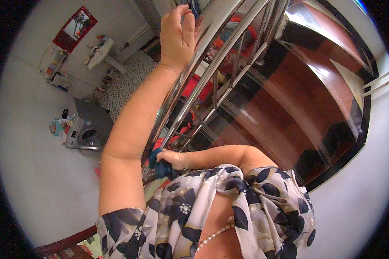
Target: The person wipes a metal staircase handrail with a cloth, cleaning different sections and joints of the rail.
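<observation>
My left hand (178, 39) is stretched far forward beside the wide polished metal handrail (210, 27), its thumb and fingers apart. Nothing shows in it; whether its palm touches the rail is unclear. Close to my chest, my right hand (173, 158) grips a dark teal cloth (162, 165) against the lower stretch of the handrail. The cloth is bunched up, and part of the rail there is hidden behind it and my left arm. Thinner metal bars (215, 68) run alongside the handrail.
Reddish-brown and black polished stairs (278, 94) curve away on the right. Red items (202, 89) show through the railing bars. Beyond my left arm, lower down, are a grey washing machine (90, 126), a white washbasin (100, 53) and a red-framed mirror (75, 28).
</observation>
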{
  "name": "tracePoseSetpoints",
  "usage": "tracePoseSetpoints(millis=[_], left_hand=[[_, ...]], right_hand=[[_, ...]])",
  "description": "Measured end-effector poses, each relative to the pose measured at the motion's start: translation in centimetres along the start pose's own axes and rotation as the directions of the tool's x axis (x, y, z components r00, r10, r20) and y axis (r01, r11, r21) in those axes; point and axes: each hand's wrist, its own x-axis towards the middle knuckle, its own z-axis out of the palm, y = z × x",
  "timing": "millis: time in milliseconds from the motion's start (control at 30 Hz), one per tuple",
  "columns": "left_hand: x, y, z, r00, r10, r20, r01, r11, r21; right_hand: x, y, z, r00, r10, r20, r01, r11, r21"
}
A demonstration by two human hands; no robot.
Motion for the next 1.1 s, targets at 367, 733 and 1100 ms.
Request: tracePoseSetpoints(millis=[367,733,1100], left_hand=[[0.7,0.5,-0.4,0.999,0.038,0.038,-0.037,0.999,-0.005],[1.1,2.3,-2.2,0.999,0.028,0.024,-0.028,1.000,0.009],[-1.4,-0.4,-6.0,0.979,0.113,-0.170,-0.106,0.993,0.049]], right_hand=[[0.9,-7.3,-3.5,0.983,-0.163,0.083,0.077,0.781,0.620],[-20.7,-34.0,-5.4,-0.011,-0.988,-0.152,0.961,-0.052,0.272],[-9.3,-25.3,-0.4,-0.175,-0.938,-0.300,0.979,-0.198,0.048]])
